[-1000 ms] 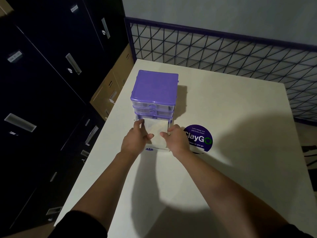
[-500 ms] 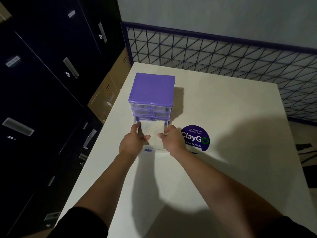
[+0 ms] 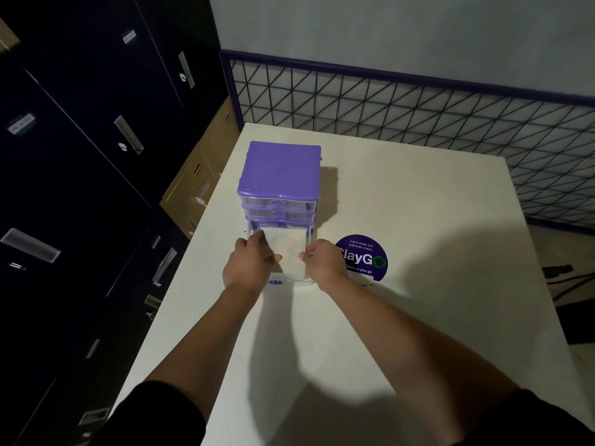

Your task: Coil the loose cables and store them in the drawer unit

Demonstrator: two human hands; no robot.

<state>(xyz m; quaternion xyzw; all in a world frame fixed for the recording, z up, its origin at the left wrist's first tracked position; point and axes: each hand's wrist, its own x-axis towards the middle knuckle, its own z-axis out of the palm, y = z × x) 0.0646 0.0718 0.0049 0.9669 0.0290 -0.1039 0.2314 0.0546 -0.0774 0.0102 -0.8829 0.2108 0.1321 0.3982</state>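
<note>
A small purple drawer unit (image 3: pixel 280 170) with clear drawers stands on the white table (image 3: pixel 418 204). Its bottom drawer (image 3: pixel 289 252) is pulled out toward me and looks pale inside; I cannot make out any cable in it. My left hand (image 3: pixel 249 263) grips the drawer's left side, fingers curled over its rim. My right hand (image 3: pixel 323 260) grips the right side the same way. The drawer's purple handle (image 3: pixel 275 282) shows between my wrists. No loose cable is visible on the table.
A round purple "ClayGo" sticker (image 3: pixel 363 257) lies on the table right of the drawer. Dark filing cabinets (image 3: pixel 80 156) stand to the left, a tan cabinet (image 3: pixel 199 178) beside the table. A black wire grid fence (image 3: pixel 418 104) runs behind.
The view has shifted slightly. Both hands stay on the drawer's sides; the drawer seems about as far out as before.
</note>
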